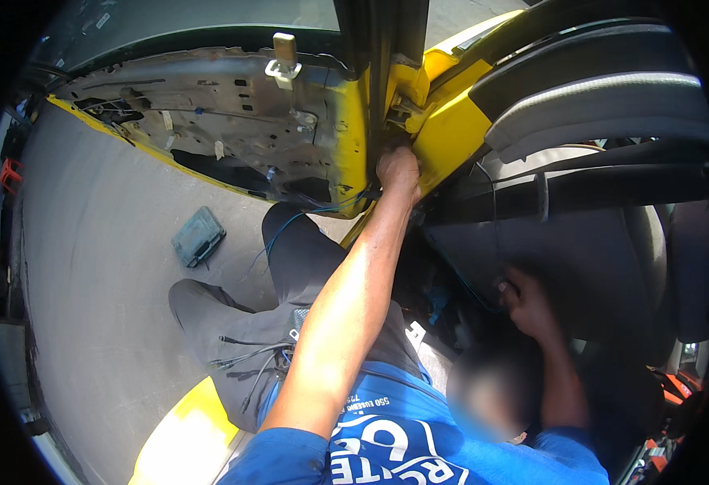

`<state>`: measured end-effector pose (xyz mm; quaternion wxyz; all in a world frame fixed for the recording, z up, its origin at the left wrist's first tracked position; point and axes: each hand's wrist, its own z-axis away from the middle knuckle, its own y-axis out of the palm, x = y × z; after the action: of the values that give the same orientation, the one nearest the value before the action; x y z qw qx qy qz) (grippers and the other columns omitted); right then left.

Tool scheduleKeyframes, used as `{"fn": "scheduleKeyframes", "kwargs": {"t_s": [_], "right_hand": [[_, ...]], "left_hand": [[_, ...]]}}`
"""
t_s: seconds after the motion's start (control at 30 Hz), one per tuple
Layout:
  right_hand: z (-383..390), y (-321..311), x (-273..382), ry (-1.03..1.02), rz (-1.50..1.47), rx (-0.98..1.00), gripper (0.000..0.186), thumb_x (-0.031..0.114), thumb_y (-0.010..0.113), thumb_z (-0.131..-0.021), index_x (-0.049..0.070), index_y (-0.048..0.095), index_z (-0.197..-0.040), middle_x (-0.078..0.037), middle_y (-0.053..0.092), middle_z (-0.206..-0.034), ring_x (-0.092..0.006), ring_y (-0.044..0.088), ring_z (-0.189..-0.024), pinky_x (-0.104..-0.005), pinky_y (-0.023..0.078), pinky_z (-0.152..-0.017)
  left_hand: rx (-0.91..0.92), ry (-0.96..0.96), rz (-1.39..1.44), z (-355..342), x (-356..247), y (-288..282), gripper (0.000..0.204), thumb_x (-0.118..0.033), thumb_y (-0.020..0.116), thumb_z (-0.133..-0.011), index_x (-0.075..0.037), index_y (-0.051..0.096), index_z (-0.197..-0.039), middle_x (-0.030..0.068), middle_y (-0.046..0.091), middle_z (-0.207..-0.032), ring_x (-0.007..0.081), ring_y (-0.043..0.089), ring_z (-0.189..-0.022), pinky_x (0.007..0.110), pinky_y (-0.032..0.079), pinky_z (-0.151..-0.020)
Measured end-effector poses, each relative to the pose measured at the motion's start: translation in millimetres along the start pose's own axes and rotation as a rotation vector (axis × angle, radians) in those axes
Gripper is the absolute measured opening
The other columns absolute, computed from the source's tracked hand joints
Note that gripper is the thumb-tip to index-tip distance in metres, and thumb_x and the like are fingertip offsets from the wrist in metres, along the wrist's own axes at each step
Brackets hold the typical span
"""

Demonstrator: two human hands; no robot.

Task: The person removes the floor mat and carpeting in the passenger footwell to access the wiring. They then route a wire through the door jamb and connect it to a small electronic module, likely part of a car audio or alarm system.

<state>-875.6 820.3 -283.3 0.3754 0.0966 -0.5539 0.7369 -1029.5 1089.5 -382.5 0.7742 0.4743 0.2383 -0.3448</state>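
My left arm reaches up to the hinge gap between a yellow car door (353, 129) and the yellow door pillar (455, 121). There my left hand (400, 172) is closed; what its fingers grip is hidden in shadow. A thin blue-green wire (286, 222) runs from the door's lower corner over my knee. In the shaded footwell, my right hand (526, 305) is closed, its fingers pinched on a thin wire (474, 293). Several black cables with plugs (249, 356) lie across my lap. The door's inner side is stripped to bare metal.
On the floor to the left lies a blue-green plastic case (198, 237). A dark seat or trim panel (605, 113) fills the upper right. A yellow body panel (189, 432) is at lower left. Red-orange objects (678, 388) stand at the right edge.
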Motion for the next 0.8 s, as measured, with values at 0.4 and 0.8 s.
{"fn": "scheduleKeyframes", "kwargs": {"t_s": [0.4,0.8], "right_hand": [[-13.8,27.1,-4.4,-0.075,-0.079,-0.173,0.034,0.007,0.055,-0.104,-0.003,0.060,-0.135,-0.013,0.069,-0.109,-0.0139,0.062,-0.082,-0.0326,0.052,-0.078],[7.7,19.9,-14.7,-0.086,0.094,-0.414,0.035,0.012,0.058,-0.104,-0.006,0.062,-0.134,-0.021,0.073,-0.110,-0.0230,0.071,-0.088,-0.0362,0.055,-0.080]], "left_hand": [[-0.089,0.521,-0.538,7.5,30.8,-16.2,0.033,-0.021,0.049,-0.101,-0.003,0.067,-0.122,0.0266,0.069,-0.119,0.0473,0.062,-0.113,0.051,0.047,-0.098],[0.109,0.502,-0.942,-3.9,25.3,-19.8,0.039,-0.025,0.046,-0.104,0.000,0.063,-0.128,0.0260,0.066,-0.126,0.0458,0.061,-0.118,0.051,0.046,-0.103]]}}
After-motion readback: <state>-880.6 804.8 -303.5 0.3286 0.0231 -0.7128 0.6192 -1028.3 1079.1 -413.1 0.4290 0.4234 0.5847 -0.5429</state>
